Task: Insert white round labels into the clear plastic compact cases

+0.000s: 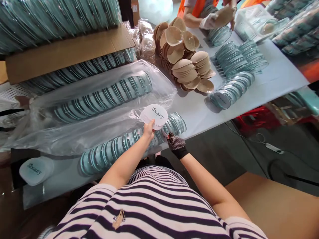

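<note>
Counter [279,79]: pale blue top, running from the near left to the far right.
Plastic bag [74,132]: clear, lying across the counter's left part, with one row of teal discs inside.
Cardboard sheet [67,49]: above the bag, set between two more layers of discs.
Near row of discs [109,151]: teal-rimmed clear discs on edge, long axis from lower left to upper right, at the counter's front edge; too many to count.
Beige cups [184,56]: one heap, far centre; count unclear.
Co-worker's hand [208,20]: at the far edge, holding a beige cup.
Round lids [154,116]: a small white stack, printed face up and tilted towards the camera, above the near row's right end.
Left hand [149,128]: bare, pinching the stack's lower edge.
Right hand [175,145]: in a dotted glove, fingers curled on the row's right end.
Single lid [35,170]: one, flat, near left.
</note>
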